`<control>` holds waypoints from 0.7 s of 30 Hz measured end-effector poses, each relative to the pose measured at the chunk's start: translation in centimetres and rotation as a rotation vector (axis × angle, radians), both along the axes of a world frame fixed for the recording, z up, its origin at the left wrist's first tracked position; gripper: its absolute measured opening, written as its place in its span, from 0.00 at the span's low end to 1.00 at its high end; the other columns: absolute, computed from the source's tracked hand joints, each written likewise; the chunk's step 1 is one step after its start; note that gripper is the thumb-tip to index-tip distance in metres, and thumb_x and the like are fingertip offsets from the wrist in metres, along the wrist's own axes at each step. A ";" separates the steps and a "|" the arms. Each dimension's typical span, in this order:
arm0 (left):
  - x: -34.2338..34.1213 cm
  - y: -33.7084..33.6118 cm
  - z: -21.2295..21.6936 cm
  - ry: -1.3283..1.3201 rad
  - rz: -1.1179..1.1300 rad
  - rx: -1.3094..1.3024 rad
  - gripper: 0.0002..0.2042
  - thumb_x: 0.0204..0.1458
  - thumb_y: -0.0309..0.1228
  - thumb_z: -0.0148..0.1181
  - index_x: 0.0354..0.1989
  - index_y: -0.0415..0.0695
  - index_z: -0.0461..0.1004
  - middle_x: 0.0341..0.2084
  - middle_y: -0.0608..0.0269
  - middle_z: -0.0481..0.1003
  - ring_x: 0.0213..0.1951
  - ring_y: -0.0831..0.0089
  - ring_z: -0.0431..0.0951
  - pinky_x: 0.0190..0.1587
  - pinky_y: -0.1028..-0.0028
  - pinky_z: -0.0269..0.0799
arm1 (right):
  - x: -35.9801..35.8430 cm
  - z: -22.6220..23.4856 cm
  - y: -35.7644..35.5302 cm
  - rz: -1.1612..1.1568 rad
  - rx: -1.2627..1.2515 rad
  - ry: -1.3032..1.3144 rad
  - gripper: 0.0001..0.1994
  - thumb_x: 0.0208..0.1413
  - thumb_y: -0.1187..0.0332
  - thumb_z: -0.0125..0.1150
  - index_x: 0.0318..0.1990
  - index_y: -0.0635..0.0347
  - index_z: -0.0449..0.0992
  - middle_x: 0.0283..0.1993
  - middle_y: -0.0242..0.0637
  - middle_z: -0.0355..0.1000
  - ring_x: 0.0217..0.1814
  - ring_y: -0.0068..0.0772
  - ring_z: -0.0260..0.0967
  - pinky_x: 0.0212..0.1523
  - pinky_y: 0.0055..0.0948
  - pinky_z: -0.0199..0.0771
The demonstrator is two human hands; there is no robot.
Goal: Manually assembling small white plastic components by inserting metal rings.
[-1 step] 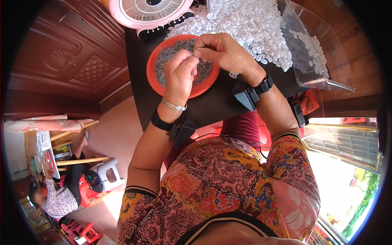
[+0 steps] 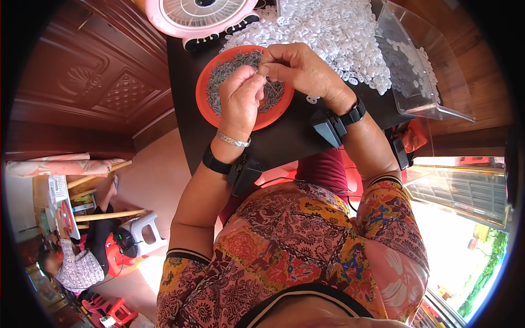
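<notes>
Both of my hands meet over an orange-red bowl (image 2: 203, 112) on the dark table. Many thin grey screw-like pieces (image 2: 219, 87) fill the bowl. My left hand (image 2: 240, 98) is closed in a pinch, thumb pressed to the fingers. Against its fingertips, my right hand (image 2: 298, 68) pinches too, coming from the right. A thin pale sliver shows just under the joined fingertips; the fingers cover most of what they hold, and its kind cannot be made out. Behind the hands lies a large heap of small white oval pieces (image 2: 322, 33) with dark marks or holes.
A pink fan (image 2: 199, 13) stands at the far left of the table (image 2: 279, 145). To the right, a clear plastic bin (image 2: 432, 106) holds more white pieces. A few white pieces (image 2: 311, 100) lie beside the bowl. Another person (image 2: 82, 268) sits at the lower left near a grey stool (image 2: 145, 235).
</notes>
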State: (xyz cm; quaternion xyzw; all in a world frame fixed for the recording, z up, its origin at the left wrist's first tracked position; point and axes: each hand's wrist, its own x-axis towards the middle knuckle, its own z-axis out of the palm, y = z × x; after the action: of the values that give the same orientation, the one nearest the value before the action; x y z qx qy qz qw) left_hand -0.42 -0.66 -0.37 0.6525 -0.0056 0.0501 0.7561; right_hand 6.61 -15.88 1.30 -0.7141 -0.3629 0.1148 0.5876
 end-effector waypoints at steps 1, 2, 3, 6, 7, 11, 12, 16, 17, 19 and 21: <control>0.0 0.0 0.0 0.002 -0.008 0.001 0.07 0.53 0.30 0.51 0.27 0.40 0.70 0.16 0.71 0.66 0.17 0.85 0.60 0.20 0.84 0.54 | -0.1 0.0 0.0 -0.022 0.028 -0.035 0.07 0.53 0.69 0.59 0.31 0.66 0.75 0.23 0.28 0.70 0.28 0.15 0.63 0.32 0.20 0.66; 0.2 0.1 0.1 0.001 -0.022 0.003 0.07 0.54 0.30 0.51 0.27 0.41 0.70 0.16 0.71 0.66 0.17 0.86 0.60 0.20 0.85 0.54 | 0.0 0.0 -0.1 -0.045 0.014 -0.020 0.08 0.53 0.69 0.60 0.31 0.66 0.76 0.24 0.29 0.71 0.29 0.16 0.65 0.33 0.20 0.67; 0.4 0.2 0.1 -0.006 -0.015 0.057 0.08 0.54 0.31 0.51 0.27 0.42 0.70 0.17 0.71 0.67 0.17 0.86 0.60 0.20 0.85 0.54 | 0.2 -0.1 -0.1 -0.055 0.003 -0.004 0.08 0.53 0.68 0.60 0.32 0.65 0.76 0.24 0.29 0.72 0.29 0.16 0.66 0.34 0.21 0.68; 0.8 0.7 -0.1 0.004 -0.018 0.041 0.07 0.53 0.30 0.52 0.27 0.40 0.72 0.16 0.70 0.67 0.17 0.86 0.62 0.19 0.84 0.57 | 0.3 0.6 -0.8 -0.101 -0.057 -0.052 0.09 0.54 0.67 0.60 0.37 0.65 0.77 0.29 0.29 0.73 0.32 0.17 0.67 0.37 0.21 0.68; 0.8 0.8 0.0 -0.005 -0.014 0.043 0.07 0.53 0.30 0.52 0.27 0.40 0.72 0.16 0.70 0.67 0.17 0.86 0.62 0.20 0.84 0.57 | 0.1 1.2 -1.3 -0.134 -0.105 -0.087 0.09 0.56 0.68 0.58 0.39 0.66 0.76 0.32 0.28 0.73 0.35 0.16 0.66 0.39 0.20 0.67; 0.9 1.0 0.4 -0.026 -0.006 -0.009 0.07 0.53 0.29 0.52 0.26 0.41 0.71 0.16 0.70 0.67 0.17 0.85 0.63 0.19 0.85 0.56 | -0.8 2.2 -4.6 -0.345 -0.315 -0.270 0.10 0.55 0.67 0.58 0.38 0.65 0.77 0.29 0.32 0.75 0.32 0.19 0.69 0.35 0.22 0.70; 0.9 1.0 0.4 -0.026 0.007 -0.034 0.07 0.54 0.29 0.51 0.26 0.42 0.71 0.16 0.71 0.68 0.17 0.86 0.62 0.19 0.85 0.55 | -1.3 2.1 -5.2 -0.343 -0.322 -0.273 0.10 0.55 0.67 0.58 0.38 0.65 0.77 0.29 0.32 0.75 0.32 0.19 0.69 0.35 0.22 0.70; 0.6 1.1 0.6 -0.049 0.008 -0.040 0.07 0.54 0.29 0.51 0.25 0.41 0.71 0.16 0.70 0.68 0.17 0.86 0.62 0.19 0.85 0.55 | -3.6 0.8 -6.4 -0.352 -0.541 -0.330 0.09 0.47 0.67 0.63 0.36 0.60 0.78 0.27 0.39 0.75 0.28 0.29 0.72 0.32 0.26 0.70; 0.6 1.0 0.6 -0.052 0.002 -0.044 0.07 0.54 0.29 0.51 0.25 0.41 0.71 0.16 0.70 0.68 0.17 0.86 0.62 0.19 0.85 0.55 | -4.3 0.6 -6.3 -0.367 -0.615 -0.371 0.10 0.47 0.66 0.63 0.35 0.61 0.78 0.26 0.39 0.75 0.27 0.31 0.72 0.31 0.28 0.70; 0.5 1.0 0.6 -0.056 -0.003 -0.049 0.07 0.54 0.29 0.51 0.25 0.41 0.71 0.16 0.70 0.68 0.17 0.86 0.62 0.19 0.85 0.56 | -4.7 -0.1 -6.2 -0.365 -0.703 -0.461 0.11 0.46 0.63 0.62 0.33 0.60 0.77 0.24 0.40 0.73 0.27 0.40 0.72 0.31 0.33 0.70; 0.4 0.9 0.5 -0.037 -0.022 -0.034 0.07 0.54 0.29 0.51 0.25 0.41 0.71 0.16 0.70 0.68 0.17 0.86 0.62 0.19 0.85 0.56 | -4.8 -0.9 -5.6 -0.366 -0.775 -0.554 0.10 0.46 0.62 0.62 0.32 0.59 0.76 0.25 0.41 0.73 0.28 0.43 0.72 0.31 0.36 0.70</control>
State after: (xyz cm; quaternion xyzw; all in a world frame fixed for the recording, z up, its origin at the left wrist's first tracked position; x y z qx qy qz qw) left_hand 0.00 0.22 0.12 0.6385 -0.0259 0.0541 0.7673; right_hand 1.82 -21.52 0.37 -0.9351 -0.3046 -0.0575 0.1717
